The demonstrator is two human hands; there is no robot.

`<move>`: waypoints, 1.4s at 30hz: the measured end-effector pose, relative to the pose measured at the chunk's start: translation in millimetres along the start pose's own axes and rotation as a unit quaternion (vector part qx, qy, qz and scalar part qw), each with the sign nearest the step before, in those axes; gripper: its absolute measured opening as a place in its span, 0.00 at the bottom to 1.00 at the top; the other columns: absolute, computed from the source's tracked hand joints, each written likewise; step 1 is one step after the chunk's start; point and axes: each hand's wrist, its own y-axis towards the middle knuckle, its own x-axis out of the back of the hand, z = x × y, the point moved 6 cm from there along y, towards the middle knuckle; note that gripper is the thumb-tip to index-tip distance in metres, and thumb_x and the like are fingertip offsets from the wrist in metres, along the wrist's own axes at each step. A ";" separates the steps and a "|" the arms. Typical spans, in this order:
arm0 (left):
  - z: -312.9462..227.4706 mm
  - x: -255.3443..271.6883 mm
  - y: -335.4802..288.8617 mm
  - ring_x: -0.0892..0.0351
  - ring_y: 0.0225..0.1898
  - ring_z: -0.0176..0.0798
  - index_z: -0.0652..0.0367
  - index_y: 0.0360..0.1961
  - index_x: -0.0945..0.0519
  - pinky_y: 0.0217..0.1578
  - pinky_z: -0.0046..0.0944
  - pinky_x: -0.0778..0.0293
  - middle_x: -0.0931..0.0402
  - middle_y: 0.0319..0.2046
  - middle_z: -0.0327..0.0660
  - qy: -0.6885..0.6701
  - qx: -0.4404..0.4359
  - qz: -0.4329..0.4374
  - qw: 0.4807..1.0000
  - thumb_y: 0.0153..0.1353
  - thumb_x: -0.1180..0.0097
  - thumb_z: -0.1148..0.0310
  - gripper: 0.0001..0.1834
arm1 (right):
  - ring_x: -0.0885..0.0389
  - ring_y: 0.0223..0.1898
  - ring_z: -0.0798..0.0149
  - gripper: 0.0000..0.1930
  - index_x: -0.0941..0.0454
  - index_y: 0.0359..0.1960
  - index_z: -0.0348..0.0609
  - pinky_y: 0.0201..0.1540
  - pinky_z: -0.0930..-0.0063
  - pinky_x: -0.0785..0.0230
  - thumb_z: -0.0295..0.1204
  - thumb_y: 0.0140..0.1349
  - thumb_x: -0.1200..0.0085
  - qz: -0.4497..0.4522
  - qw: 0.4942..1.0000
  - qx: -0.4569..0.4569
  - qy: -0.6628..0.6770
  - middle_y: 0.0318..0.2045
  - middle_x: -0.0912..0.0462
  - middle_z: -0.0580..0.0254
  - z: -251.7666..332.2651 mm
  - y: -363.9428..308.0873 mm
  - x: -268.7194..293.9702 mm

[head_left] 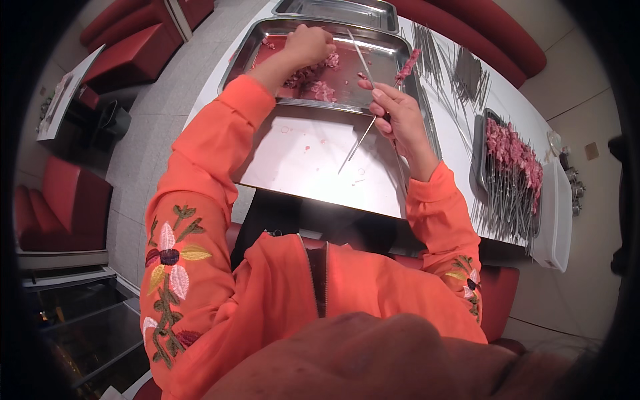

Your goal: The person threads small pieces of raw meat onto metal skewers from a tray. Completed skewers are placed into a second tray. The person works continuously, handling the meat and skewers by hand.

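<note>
My left hand [309,45] is over the metal tray [267,100], its fingers curled down at a heap of raw red meat pieces [323,90]. Whatever those fingertips hold is hidden. Over the tray's right side, my right hand [400,113] is closed around a bare metal skewer [357,50], which slants up and left from the fingers. Below the same hand, a thin metal length [355,148] points down and left. Just above the right hand, a skewer threaded with meat [408,65] lies at the tray's right rim; whether the hand touches it cannot be made out.
Bundles of bare metal skewers [467,77] lie on the white table [300,160] to the right. Farther right, a dark tray [481,157] holds many meat skewers [513,157], beside a white plastic bin [557,227]. Another metal tray [333,8] stands behind. Red seats [133,53] surround the table.
</note>
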 end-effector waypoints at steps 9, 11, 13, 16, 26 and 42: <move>-1.0 -21.4 11.5 0.28 0.45 0.44 0.55 0.38 0.18 0.45 0.49 0.34 0.23 0.42 0.44 0.081 0.004 0.017 0.997 0.49 0.40 0.52 0.21 | 0.41 0.09 0.80 0.16 0.29 0.53 0.40 0.11 0.88 0.48 0.29 0.66 0.56 -0.019 0.997 0.051 -0.054 0.14 0.34 0.73 2.2 0.2 -0.6; 22.9 -8.0 11.1 0.23 0.38 0.42 0.56 0.34 0.17 0.39 0.43 0.29 0.22 0.38 0.43 -0.150 0.063 0.039 0.986 0.53 0.41 0.55 0.16 | 0.41 0.09 0.80 0.16 0.29 0.54 0.40 0.11 0.88 0.48 0.29 0.65 0.56 -0.020 0.996 0.062 -0.057 0.14 0.34 0.73 1.5 1.8 0.4; 34.4 -3.9 -0.7 0.21 0.37 0.43 0.62 0.37 0.20 0.39 0.39 0.26 0.22 0.38 0.45 -0.409 0.089 0.033 0.908 0.58 0.46 0.62 0.14 | 0.41 0.09 0.81 0.17 0.30 0.54 0.39 0.10 0.87 0.49 0.30 0.65 0.55 -0.029 0.995 0.066 -0.074 0.14 0.34 0.73 1.6 2.0 0.3; 14.2 10.9 -35.0 0.21 0.41 0.44 0.67 0.39 0.24 0.44 0.37 0.24 0.23 0.39 0.49 -0.642 0.136 0.065 0.752 0.63 0.54 0.69 0.11 | 0.42 0.10 0.81 0.18 0.30 0.54 0.37 0.10 0.87 0.50 0.31 0.64 0.53 -0.036 0.992 0.072 -0.101 0.13 0.34 0.73 0.7 0.9 -2.4; -4.8 7.6 -54.3 0.21 0.42 0.48 0.69 0.39 0.29 0.43 0.40 0.21 0.23 0.38 0.54 -0.765 0.107 0.024 0.634 0.64 0.55 0.72 0.09 | 0.38 0.16 0.81 0.17 0.28 0.52 0.36 0.15 0.86 0.49 0.29 0.63 0.52 -0.025 0.994 0.057 -0.094 0.20 0.31 0.75 -4.4 -3.8 -12.0; -31.4 3.8 -74.9 0.19 0.40 0.48 0.70 0.41 0.29 0.41 0.39 0.21 0.24 0.38 0.55 -0.757 0.128 -0.032 0.640 0.64 0.58 0.73 0.10 | 0.44 0.11 0.84 0.16 0.28 0.52 0.38 0.10 0.88 0.54 0.31 0.64 0.53 -0.039 0.994 0.078 -0.068 0.14 0.34 0.76 -4.4 -3.8 -15.2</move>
